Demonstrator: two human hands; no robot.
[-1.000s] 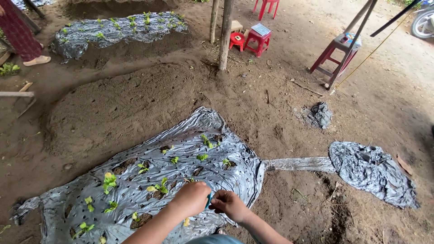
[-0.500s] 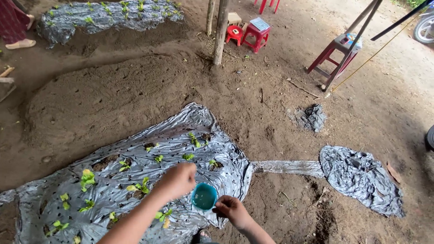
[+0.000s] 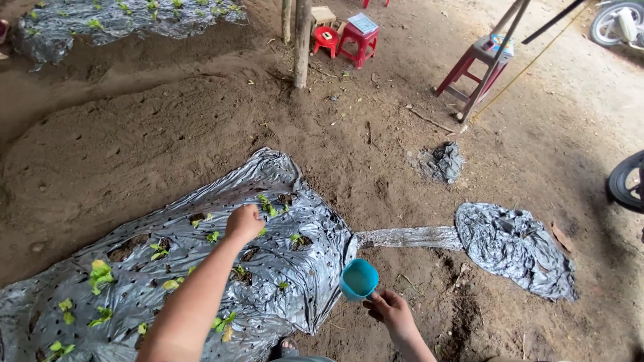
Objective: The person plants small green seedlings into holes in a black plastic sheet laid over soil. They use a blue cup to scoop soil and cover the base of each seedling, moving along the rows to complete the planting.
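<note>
A silver plastic mulch sheet (image 3: 201,268) full of holes covers a soil bed in front of me, and small green seedlings (image 3: 268,204) stand in several holes. My left hand (image 3: 244,223) reaches out over the sheet with its fingers curled closed, just above a seedling near the sheet's far end. My right hand (image 3: 389,310) holds a small teal cup (image 3: 359,279) by its handle, low and off the right edge of the sheet, over bare soil.
A crumpled silver sheet (image 3: 515,248) lies to the right, joined by a narrow strip (image 3: 409,237). A wooden post (image 3: 302,43), red stools (image 3: 354,35) and a taller stool (image 3: 477,67) stand beyond. A second planted bed (image 3: 121,17) is far left. A tyre (image 3: 627,182) shows at the right edge.
My left hand left the cup and stretched forward over the seedlings. My right hand carried the cup out to the right, off the sheet. My view shifted right.
</note>
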